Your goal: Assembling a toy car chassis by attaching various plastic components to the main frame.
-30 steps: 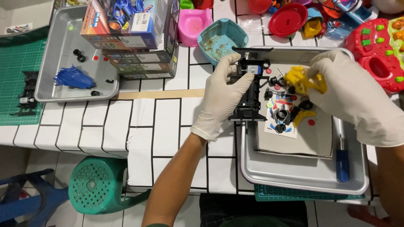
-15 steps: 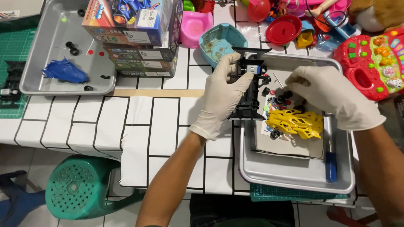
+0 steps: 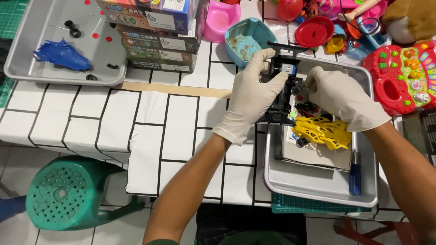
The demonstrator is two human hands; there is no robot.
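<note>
Gloved hands on black chassis, over grey tray.
Screwdriver [image 3: 355, 178] in tray [image 3: 318, 186], nearest; yellow shell [image 3: 323, 132] just under right hand [image 3: 340, 97]; left hand [image 3: 252, 93] wraps chassis [image 3: 280, 93], right hand's fingers pinch its right side; teal bowl [image 3: 247, 38] just beyond left hand; boxes [image 3: 156, 34] far left.

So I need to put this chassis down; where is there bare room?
Bare tablecloth between the left tray and the left hand. Front of the right tray, beside the screwdriver, is free. Crowded behind: boxes, toys.
</note>
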